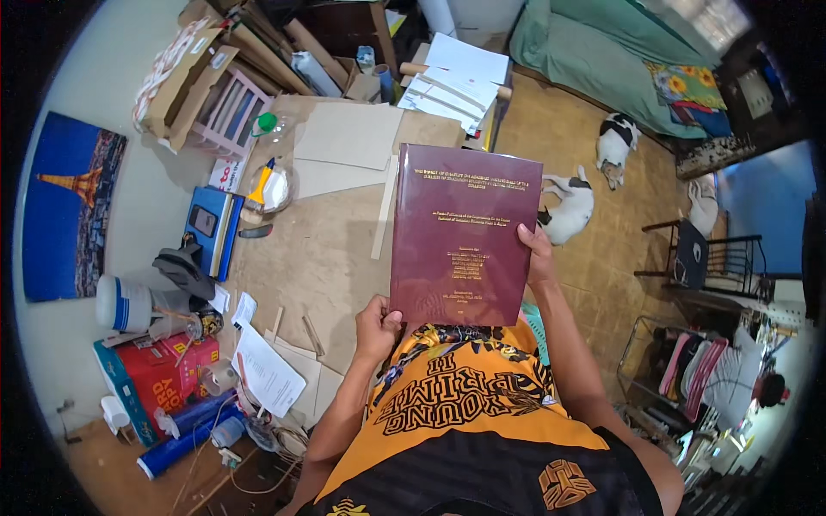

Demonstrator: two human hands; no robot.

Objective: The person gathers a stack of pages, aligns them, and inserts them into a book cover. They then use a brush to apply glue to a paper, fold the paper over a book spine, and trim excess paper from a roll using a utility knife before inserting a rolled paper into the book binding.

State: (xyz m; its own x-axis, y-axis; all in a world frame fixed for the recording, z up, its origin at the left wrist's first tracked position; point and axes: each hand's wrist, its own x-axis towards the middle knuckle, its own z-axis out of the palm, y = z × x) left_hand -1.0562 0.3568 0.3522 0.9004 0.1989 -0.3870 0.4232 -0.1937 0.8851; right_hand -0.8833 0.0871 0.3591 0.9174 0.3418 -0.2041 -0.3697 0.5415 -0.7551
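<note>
A maroon hardbound book (460, 236) with gold lettering on its cover is held up in front of my body, closed and facing me. My left hand (377, 329) grips its lower left corner, with the thumb on the cover. On the right edge, about mid-height, my right hand (538, 254) holds it, thumb on the front and the other fingers hidden behind. Beyond the book lies a wooden worktable (331, 245), with grey cardboard sheets (344, 133) toward its far side.
On the table's left are an orange-handled cutter (261, 185), a blue folder with a phone (204, 221) on it, and loose papers (268, 370). White papers (452, 90) stack at the far end. Dogs (570, 206) lie on the floor to the right, near a green-covered sofa (594, 64).
</note>
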